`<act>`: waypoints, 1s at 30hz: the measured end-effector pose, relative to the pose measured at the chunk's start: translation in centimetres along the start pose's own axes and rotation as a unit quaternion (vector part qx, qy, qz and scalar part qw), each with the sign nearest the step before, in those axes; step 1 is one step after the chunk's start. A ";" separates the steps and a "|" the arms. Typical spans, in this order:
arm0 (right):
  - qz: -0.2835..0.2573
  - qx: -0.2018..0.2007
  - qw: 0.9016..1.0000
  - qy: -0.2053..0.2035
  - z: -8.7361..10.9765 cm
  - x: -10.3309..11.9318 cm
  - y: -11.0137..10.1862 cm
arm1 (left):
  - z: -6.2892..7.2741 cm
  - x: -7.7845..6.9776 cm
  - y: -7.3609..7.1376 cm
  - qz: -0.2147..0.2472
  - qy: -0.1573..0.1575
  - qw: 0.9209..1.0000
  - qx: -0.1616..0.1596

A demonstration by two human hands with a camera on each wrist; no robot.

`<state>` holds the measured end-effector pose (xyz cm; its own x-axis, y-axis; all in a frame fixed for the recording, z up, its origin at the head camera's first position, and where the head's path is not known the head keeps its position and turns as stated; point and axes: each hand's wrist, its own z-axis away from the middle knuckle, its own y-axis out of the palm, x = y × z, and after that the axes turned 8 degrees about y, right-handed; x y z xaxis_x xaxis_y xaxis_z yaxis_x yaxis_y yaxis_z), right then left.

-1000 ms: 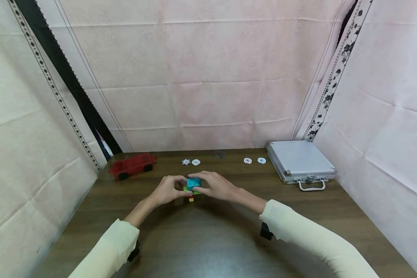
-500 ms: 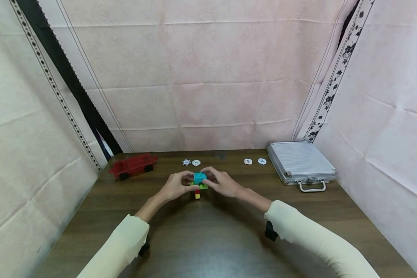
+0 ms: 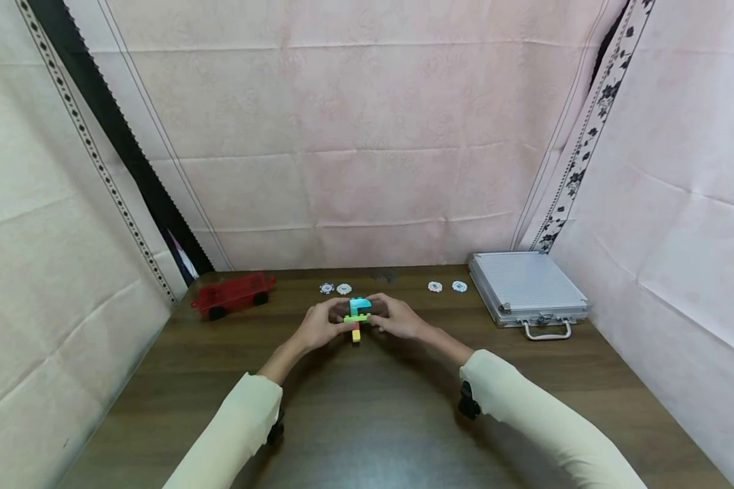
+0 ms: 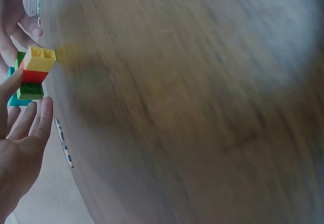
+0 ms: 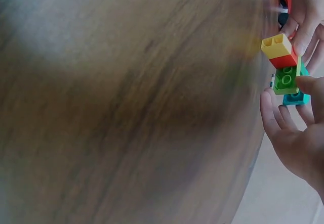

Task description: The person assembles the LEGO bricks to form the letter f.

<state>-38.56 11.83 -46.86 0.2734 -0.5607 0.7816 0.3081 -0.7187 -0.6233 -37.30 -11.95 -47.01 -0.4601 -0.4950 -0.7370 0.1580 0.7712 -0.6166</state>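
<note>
Both hands hold one small stack of toy building blocks above the table. In the head view a blue block point(image 3: 358, 305) with a curved side tops the stack. Beneath it come a lime green block point(image 3: 356, 318), a red block point(image 4: 35, 76) and a yellow block point(image 3: 356, 336) at the bottom. My left hand point(image 3: 319, 327) pinches the stack from the left, its thumb by the red block in the left wrist view. From the right my right hand point(image 3: 401, 319) pinches it, thumb on the green part in the right wrist view. Some fingertips are hidden behind the blocks.
On the wooden table point(image 3: 355, 421) a red toy wagon point(image 3: 234, 295) with black wheels stands at back left. Poker chips lie along the back, one pair behind the hands point(image 3: 343, 289) and another farther right point(image 3: 435, 287). A silver case point(image 3: 529, 288) sits at back right. Cloth hangs around the table.
Both hands have carried the block stack rightward and slightly away. The stack has turned, so the blue block now shows its curved profile. The left forearm has shifted right; the right arm has moved little.
</note>
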 end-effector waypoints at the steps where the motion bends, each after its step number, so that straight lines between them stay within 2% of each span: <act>1: 0.005 0.006 1.000 0.004 0.0 -0.1 0.0 | -0.1 0.1 0.0 0.000 -0.003 1.000 -0.001; 9: 0.056 -0.007 0.998 0.001 -0.4 -0.7 -0.1 | -0.5 0.2 0.5 0.003 -0.025 1.000 -0.001; 23: 0.060 -0.016 0.997 0.039 -1.2 -1.4 0.3 | -0.4 0.6 0.7 0.001 -0.027 1.000 0.005; 30: 0.059 0.002 0.998 0.035 -0.9 -1.3 0.1 | -0.2 0.6 0.3 0.001 -0.027 1.000 0.011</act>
<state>-39.74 12.11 -47.85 0.2446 -0.6690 0.7018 0.2802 -0.6442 -0.7117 -37.75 -11.92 -47.61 -0.4119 -0.5156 -0.7513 0.1771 0.7635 -0.6210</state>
